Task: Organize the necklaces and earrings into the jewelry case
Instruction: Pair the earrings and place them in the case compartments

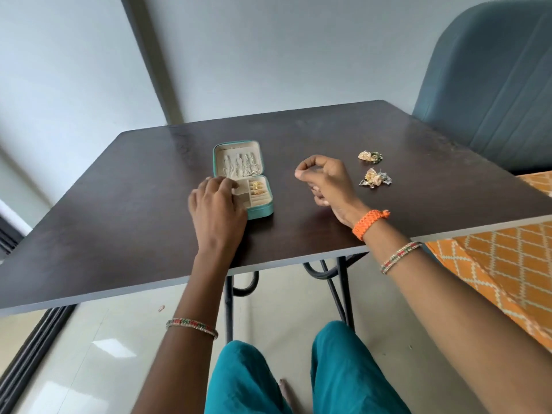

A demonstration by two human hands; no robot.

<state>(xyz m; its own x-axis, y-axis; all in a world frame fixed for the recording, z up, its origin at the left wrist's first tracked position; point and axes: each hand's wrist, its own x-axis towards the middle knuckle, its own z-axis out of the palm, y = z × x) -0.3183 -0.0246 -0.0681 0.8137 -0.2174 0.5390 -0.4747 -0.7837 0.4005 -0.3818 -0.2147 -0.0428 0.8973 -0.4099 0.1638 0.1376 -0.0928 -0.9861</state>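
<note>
A teal jewelry case (259, 213) lies open in the middle of the dark table (125, 210). Silver necklaces (239, 166) hang in its lid. Gold earrings (258, 188) sit in the padded slots of its lower tray. My left hand (216, 204) rests on the tray's left side, covering the compartments there, with its fingers loosely curled and gripping nothing. My right hand (324, 182) hovers to the right of the case, thumb and forefinger pinched together; nothing shows between them. Two small heaps of earrings (370, 156) (375, 178) lie on the table to the right of that hand.
A blue-grey upholstered chair (490, 85) stands behind the table's far right corner. Orange patterned fabric (501, 264) lies at the right, below the table edge. The table's metal legs (340, 288) and my knees are under the near edge.
</note>
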